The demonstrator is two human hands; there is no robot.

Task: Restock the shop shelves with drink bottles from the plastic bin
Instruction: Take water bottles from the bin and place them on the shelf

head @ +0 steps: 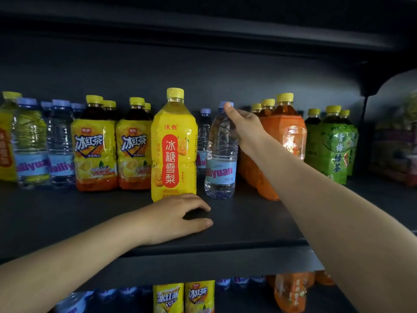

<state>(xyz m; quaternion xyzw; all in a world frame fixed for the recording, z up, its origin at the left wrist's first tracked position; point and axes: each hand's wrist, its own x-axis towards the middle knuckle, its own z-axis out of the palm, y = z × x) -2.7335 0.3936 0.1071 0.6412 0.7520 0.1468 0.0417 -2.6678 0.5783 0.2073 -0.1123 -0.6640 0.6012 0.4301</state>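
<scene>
The right hand (244, 127) grasps the clear plastic water bottle with a pale blue label (221, 159) at its shoulder. Its fingers (228, 108) curl round the neck from 3 o'clock, one tip reaching the cap. The bottle stands upright on the dark shelf (259, 218), just at 3 o'clock of the tall yellow pear-drink bottle (173, 145) and at 9 o'clock of the orange-wrapped tea bottles (286, 136). The left hand (178, 215) rests on the shelf at 6 o'clock of the yellow bottle, fingers loosely curled and released, holding nothing. The water bottle's base sits at 1 o'clock of this hand, apart from it.
</scene>
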